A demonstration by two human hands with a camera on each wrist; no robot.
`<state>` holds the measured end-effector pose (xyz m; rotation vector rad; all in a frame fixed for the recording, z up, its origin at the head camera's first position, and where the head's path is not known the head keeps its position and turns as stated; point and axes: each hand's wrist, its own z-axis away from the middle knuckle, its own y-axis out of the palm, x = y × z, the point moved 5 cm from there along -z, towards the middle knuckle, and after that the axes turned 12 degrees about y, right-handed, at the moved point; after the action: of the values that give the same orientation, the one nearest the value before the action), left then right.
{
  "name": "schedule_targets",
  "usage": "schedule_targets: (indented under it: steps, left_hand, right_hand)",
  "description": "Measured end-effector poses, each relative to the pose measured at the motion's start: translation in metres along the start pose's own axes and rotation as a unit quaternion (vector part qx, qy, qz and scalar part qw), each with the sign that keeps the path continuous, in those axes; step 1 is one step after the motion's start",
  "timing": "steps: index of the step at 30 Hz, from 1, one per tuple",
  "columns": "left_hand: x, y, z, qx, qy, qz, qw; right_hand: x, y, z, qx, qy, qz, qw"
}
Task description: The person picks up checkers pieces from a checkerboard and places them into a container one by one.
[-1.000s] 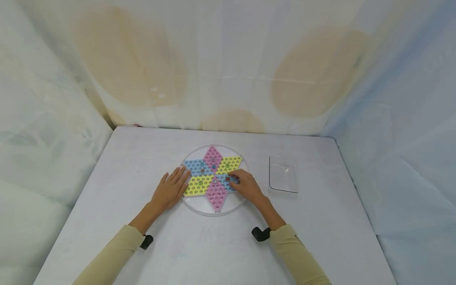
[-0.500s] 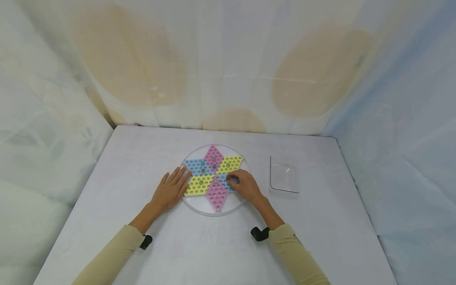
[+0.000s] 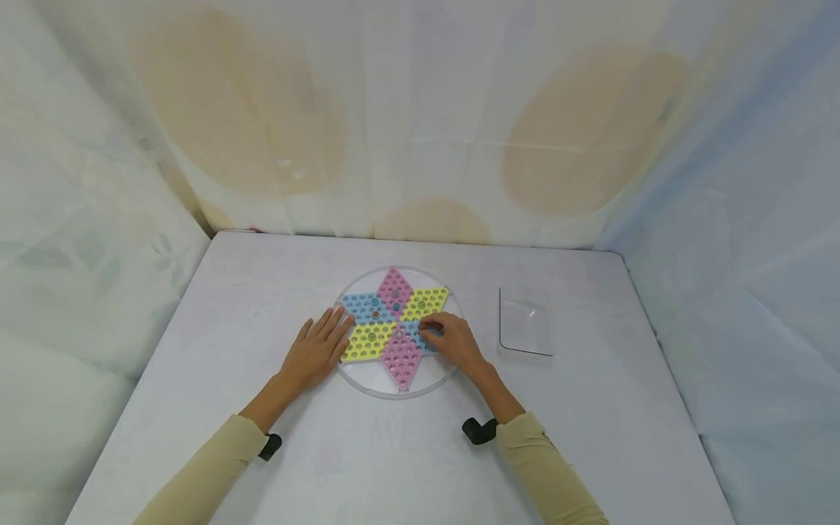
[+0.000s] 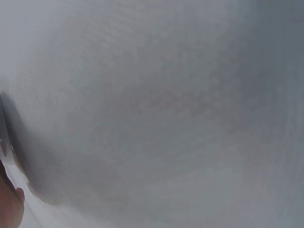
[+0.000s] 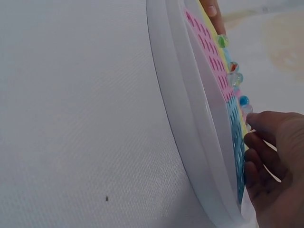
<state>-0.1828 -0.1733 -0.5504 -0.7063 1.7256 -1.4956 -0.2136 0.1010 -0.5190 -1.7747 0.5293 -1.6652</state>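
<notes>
A round white Chinese checkers board (image 3: 402,362) with a pink, yellow and blue star of holes lies on the table. My left hand (image 3: 315,355) rests flat with spread fingers on its left edge. Over the right blue section, my right hand (image 3: 454,341) curls its thumb and forefinger together in a pinch on a marble, mostly hidden by the fingertips. Several glass marbles sit in the holes, among them a green marble (image 5: 222,41), a clear marble (image 5: 235,78) and a blue marble (image 5: 244,100). The left wrist view shows mostly blurred cloth.
A clear plastic box (image 3: 526,328) stands to the right of the board. White cloth covers the table (image 3: 367,459), and patterned curtains (image 3: 420,131) hang behind it and at both sides.
My right thumb and forefinger have closed in; the red marble seen between them a second ago is now hidden. The left hand stays in place on the board.
</notes>
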Motion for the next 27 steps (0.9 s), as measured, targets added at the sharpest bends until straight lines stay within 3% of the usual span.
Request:
schedule_targets:
  steps: [9,18,27]
  left_hand:
    - [0.0,0.001,0.0,0.012,-0.006,0.004,0.9999]
    - [0.001,0.001,0.001,0.006,-0.006,0.0,1.0]
    - [0.001,0.001,0.001,0.013,-0.009,-0.004,0.9999]
  right_hand:
    - [0.0,-0.009,0.002,0.003,0.014,-0.058,0.998]
    - [0.006,-0.034,0.008,-0.039,-0.027,-0.079,0.996]
    - [-0.006,-0.053,0.013,-0.073,-0.003,-0.102,0.992]
